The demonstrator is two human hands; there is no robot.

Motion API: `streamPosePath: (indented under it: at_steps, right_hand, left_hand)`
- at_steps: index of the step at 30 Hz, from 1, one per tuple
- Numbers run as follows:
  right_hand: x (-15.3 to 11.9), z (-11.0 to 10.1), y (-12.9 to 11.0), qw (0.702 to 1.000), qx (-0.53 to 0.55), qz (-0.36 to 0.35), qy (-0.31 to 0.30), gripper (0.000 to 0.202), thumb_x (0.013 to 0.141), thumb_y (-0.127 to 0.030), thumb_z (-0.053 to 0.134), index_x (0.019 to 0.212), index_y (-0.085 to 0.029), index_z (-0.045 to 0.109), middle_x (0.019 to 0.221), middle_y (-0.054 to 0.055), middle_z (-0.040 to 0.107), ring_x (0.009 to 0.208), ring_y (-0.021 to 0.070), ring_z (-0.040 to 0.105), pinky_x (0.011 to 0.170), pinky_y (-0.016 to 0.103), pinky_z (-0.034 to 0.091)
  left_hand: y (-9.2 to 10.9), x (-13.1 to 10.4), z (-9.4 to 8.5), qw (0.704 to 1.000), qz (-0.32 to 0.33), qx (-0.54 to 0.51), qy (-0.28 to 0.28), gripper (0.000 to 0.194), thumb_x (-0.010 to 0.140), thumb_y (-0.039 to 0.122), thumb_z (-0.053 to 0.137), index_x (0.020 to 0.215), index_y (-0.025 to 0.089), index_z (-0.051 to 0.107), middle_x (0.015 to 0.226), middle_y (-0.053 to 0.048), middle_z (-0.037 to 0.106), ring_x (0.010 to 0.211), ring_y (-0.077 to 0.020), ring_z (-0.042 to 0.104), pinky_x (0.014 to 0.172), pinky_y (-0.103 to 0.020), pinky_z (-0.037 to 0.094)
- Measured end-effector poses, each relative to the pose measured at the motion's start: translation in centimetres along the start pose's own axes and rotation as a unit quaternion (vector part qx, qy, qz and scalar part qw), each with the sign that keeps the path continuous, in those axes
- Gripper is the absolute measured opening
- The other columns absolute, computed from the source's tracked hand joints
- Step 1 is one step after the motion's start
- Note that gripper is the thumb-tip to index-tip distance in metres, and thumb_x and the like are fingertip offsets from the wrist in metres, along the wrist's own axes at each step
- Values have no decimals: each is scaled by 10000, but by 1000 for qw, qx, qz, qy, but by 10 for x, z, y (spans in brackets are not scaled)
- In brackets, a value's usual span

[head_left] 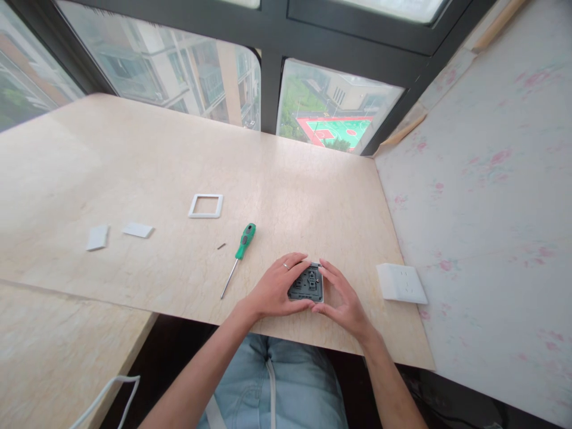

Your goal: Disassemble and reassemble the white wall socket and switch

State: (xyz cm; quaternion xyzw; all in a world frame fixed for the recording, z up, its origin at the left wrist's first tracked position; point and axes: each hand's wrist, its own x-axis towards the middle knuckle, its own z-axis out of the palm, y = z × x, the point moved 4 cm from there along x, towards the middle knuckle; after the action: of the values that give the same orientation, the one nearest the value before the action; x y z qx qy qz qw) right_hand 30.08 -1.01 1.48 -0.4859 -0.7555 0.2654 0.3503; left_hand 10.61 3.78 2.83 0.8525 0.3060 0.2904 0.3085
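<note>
A grey switch module (306,284) lies on the beige marble-patterned board (134,179) near its front edge. My left hand (276,287), with a ring on one finger, grips the module's left side. Against its right side my right hand (343,300) curls its fingers. A green-handled screwdriver (238,255) lies just to the left of my left hand, tip pointing toward me. A small dark screw (221,245) sits beside the screwdriver.
A white square frame (205,206) lies farther back on the board. Two white flat covers (97,237) (138,230) lie at the left. A white socket plate (401,283) rests at the board's right edge. Windows stand behind; a floral wall is at right.
</note>
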Motion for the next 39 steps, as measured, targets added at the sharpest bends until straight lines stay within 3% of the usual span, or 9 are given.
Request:
streamPosePath:
  at_steps: [8,13,17,21,23,25,27,34,39]
  right_hand:
    - [-3,5,3,999,-20,20,-16,795,834,-398,769,1521,-331,374,1588,130,404,1468,312,386,1160,543,402]
    - [-5,8,7,999,-21,23,-19,828,848,-398,753,1545,-340,310,1616,121,352,1490,324,337,1181,577,356]
    - [-6,9,8,999,-15,37,-16,864,851,-407,747,1562,-345,261,1627,124,328,1487,336,340,1174,596,355]
    - [-6,11,9,999,-12,47,-14,876,857,-418,733,1573,-338,236,1626,131,326,1467,349,373,1167,595,365]
    - [-6,12,10,999,-7,51,-11,869,865,-418,723,1575,-330,229,1619,136,337,1463,350,379,1166,593,368]
    - [-6,12,11,998,-1,55,-9,857,875,-418,711,1574,-326,225,1609,138,353,1455,348,392,1165,592,370]
    - [-7,13,13,998,2,63,-9,846,879,-420,705,1571,-327,226,1599,134,372,1447,344,406,1166,592,368]
    - [-8,13,14,997,6,78,-12,849,865,-428,713,1566,-331,243,1589,109,394,1442,345,413,1171,576,370]
    - [-7,13,13,997,9,74,-10,847,865,-413,714,1567,-327,248,1576,113,410,1432,345,426,1169,579,371]
  left_hand:
    - [-7,-6,-1,998,-20,-49,41,962,753,633,757,1513,212,344,1543,-205,398,1442,-355,385,1157,-558,387]
    - [2,-19,-13,985,5,-73,154,642,888,511,666,1420,218,459,1447,-173,509,1374,-295,474,1129,-522,429]
    - [4,-42,-46,963,-24,-31,265,304,958,336,576,1240,221,590,1223,-117,653,1173,-237,617,988,-450,532]
    - [-25,-63,-103,931,-145,59,329,246,928,333,600,1132,198,626,1061,-81,695,885,-187,663,754,-349,561]
    - [-49,-69,-127,917,-231,109,306,311,874,319,641,1151,180,617,1030,-75,715,831,-190,660,708,-339,550]
    - [-70,-72,-140,914,-300,157,222,390,827,288,664,1194,171,602,1022,-69,729,853,-207,672,730,-346,556]
    - [-82,-72,-143,919,-322,179,142,406,815,252,658,1210,178,600,996,-49,743,875,-205,687,767,-332,559]
    - [-83,-59,-142,911,-337,233,54,370,838,151,554,1199,181,630,929,-54,757,866,-227,703,777,-325,519]
    - [-87,-48,-146,907,-335,256,18,313,769,108,576,1055,183,678,828,-49,739,829,-243,698,732,-316,490]
